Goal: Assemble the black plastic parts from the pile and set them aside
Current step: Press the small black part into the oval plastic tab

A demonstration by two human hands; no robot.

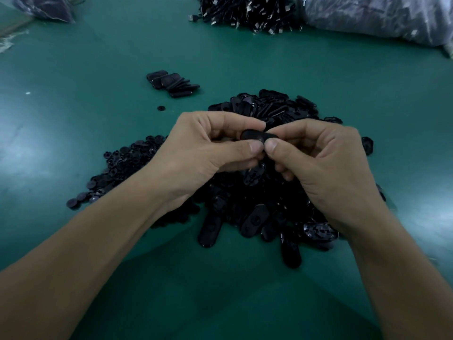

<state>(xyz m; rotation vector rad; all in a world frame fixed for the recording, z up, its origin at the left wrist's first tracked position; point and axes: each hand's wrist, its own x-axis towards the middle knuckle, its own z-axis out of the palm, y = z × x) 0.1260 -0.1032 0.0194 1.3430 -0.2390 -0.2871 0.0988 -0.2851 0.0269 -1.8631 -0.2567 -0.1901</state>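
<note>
A big pile of black oval plastic parts point(274, 212) lies on the green table point(98, 69) in front of me, with small round black pieces point(122, 163) spread at its left side. Above the pile my left hand point(208, 153) and my right hand point(326, 163) meet, both pinching one black oval part point(255, 135) between thumbs and forefingers. A small stack of oval parts point(172, 84) sits apart at the far left of the pile. My fingers hide most of the held part.
A heap of black cables with metal plugs point(247, 13) lies at the back, beside a clear plastic bag point(380, 15) at the back right. Another bag point(44, 6) is at the back left. One loose round piece point(161, 108) lies by the stack.
</note>
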